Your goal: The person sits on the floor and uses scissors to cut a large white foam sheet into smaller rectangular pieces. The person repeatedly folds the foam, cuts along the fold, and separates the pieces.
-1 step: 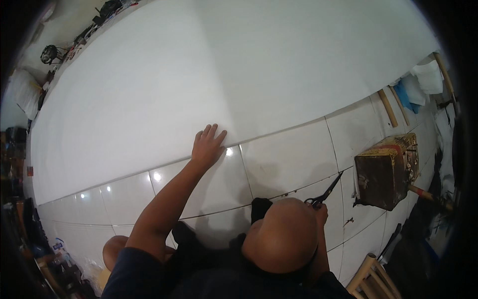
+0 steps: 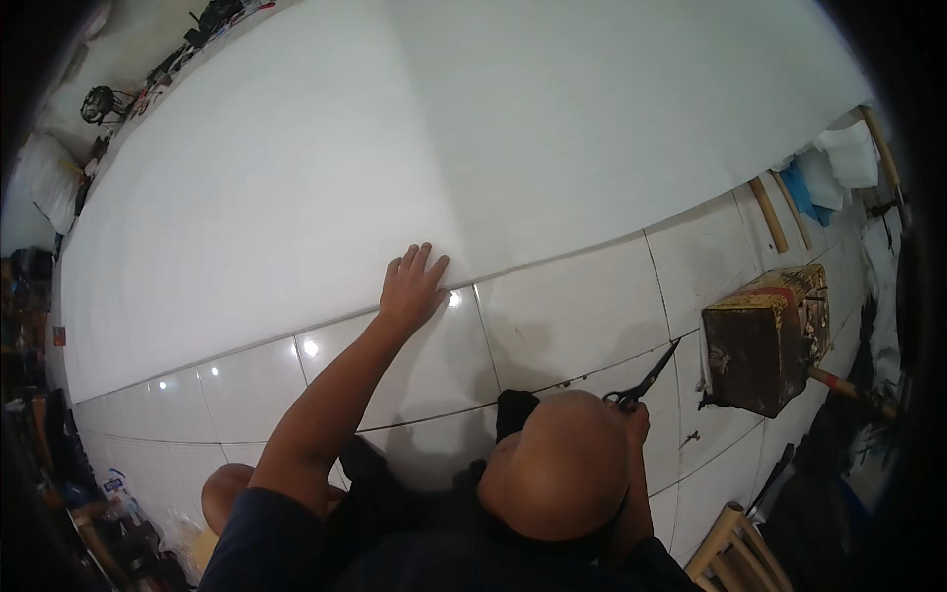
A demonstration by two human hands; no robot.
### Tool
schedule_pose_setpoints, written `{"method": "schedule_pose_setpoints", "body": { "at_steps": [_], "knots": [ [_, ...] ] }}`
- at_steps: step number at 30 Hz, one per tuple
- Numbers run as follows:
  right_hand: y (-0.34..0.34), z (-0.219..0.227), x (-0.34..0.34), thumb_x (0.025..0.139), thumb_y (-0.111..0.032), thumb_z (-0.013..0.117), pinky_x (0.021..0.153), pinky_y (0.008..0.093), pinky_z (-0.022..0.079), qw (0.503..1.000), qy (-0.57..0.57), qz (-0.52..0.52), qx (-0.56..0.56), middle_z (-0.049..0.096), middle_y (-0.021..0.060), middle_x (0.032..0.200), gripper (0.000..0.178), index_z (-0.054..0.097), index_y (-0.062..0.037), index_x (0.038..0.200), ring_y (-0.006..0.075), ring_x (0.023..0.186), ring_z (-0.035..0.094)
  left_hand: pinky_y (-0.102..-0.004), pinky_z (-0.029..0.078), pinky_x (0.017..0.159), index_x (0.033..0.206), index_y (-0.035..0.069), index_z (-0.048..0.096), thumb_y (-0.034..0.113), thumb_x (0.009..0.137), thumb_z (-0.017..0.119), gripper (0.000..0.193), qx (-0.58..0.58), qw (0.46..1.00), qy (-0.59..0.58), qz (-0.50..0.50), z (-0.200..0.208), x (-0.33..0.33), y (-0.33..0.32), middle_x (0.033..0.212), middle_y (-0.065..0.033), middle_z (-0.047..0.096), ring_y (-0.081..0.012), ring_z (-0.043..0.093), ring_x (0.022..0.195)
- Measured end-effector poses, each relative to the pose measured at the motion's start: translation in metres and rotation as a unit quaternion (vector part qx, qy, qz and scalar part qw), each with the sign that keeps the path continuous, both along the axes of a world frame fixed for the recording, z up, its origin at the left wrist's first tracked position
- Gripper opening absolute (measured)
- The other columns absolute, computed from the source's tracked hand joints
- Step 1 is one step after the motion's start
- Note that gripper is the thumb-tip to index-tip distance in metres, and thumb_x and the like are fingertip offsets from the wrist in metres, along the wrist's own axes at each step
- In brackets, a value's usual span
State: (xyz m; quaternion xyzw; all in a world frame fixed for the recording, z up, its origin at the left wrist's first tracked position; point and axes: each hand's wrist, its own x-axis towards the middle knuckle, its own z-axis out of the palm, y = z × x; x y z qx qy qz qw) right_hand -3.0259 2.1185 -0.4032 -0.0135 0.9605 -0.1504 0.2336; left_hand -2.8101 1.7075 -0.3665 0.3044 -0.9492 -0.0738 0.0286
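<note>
A large white sheet [image 2: 256,197] lies spread over the white tiled floor, with a soft fold line or shade running down its middle. Whether it is cloth, paper or foam I cannot tell. My left hand [image 2: 412,286] rests flat on its near edge, fingers stretched out and a little apart. Beyond my bent bare knee [image 2: 557,464], my right hand [image 2: 638,424] is closed on the handles of a pair of black scissors [image 2: 651,377]. Their blades look closed and point away to the right, apart from the sheet. The knee partly hides the right hand.
On the right stands a worn brown block-shaped box [image 2: 755,345], with a wooden handle [image 2: 838,383] beside it. A wooden frame [image 2: 740,553] is at lower right. Wooden poles [image 2: 767,215] and blue and white material [image 2: 809,187] lie by the sheet's right edge. Clutter lines the left.
</note>
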Motion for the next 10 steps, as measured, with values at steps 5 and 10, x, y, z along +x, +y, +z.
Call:
{"method": "schedule_pose_setpoints", "body": {
  "at_steps": [5, 10],
  "knots": [
    [-0.018, 0.02, -0.005, 0.075, -0.016, 0.069, 0.078, 0.0332, 0.051, 0.946, -0.179, -0.08, -0.257, 0.065, 0.0147, 0.095, 0.042, 0.055, 0.0067, 0.107, 0.0235, 0.086, 0.064, -0.0433, 0.04, 0.098, 0.126, 0.011, 0.053, 0.023, 0.078, 0.072, 0.053, 0.014, 0.999, 0.045, 0.011, -0.007, 0.008, -0.002, 0.121, -0.0156, 0.051, -0.0328, 0.046, 0.116],
    [-0.028, 0.009, 0.023, 0.077, -0.009, 0.068, 0.08, 0.0318, 0.051, 0.911, -0.247, 0.051, -0.326, 0.064, 0.0128, 0.101, 0.046, 0.053, 0.0019, 0.118, 0.0208, 0.09, 0.063, -0.0424, 0.044, 0.093, 0.124, 0.01, 0.054, 0.02, 0.078, 0.071, 0.05, 0.032, 0.996, 0.076, 0.024, -0.013, -0.004, 0.007, 0.117, -0.0153, 0.051, -0.0337, 0.048, 0.107]
  ]
}}
